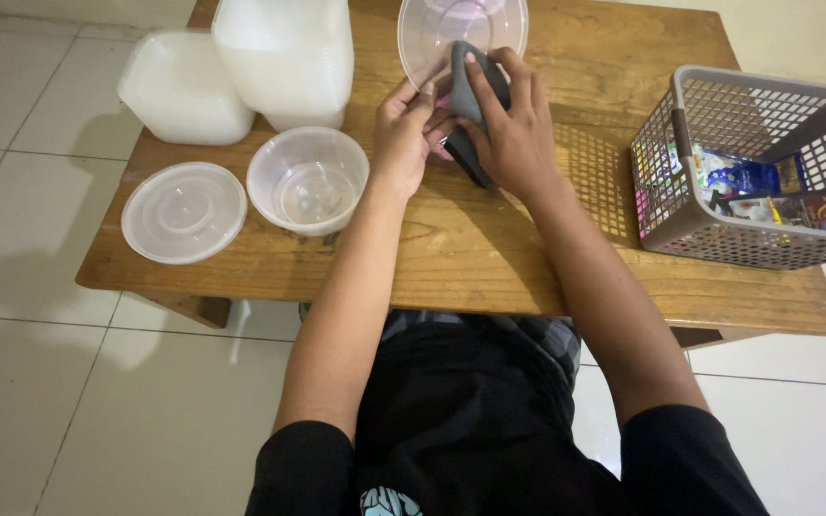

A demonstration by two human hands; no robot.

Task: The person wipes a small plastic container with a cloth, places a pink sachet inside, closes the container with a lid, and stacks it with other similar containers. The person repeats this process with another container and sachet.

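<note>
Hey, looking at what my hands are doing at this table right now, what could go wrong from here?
1. The left hand holds the tilted clear round plastic bowl only by its rim while the right hand presses a grey cloth into it; the thin bowl might slip or crack.
2. The stack of white plastic containers stands close by; a swinging elbow could topple it.
3. The flat clear round lid lies near the wooden table edge and could slide off.
</note>
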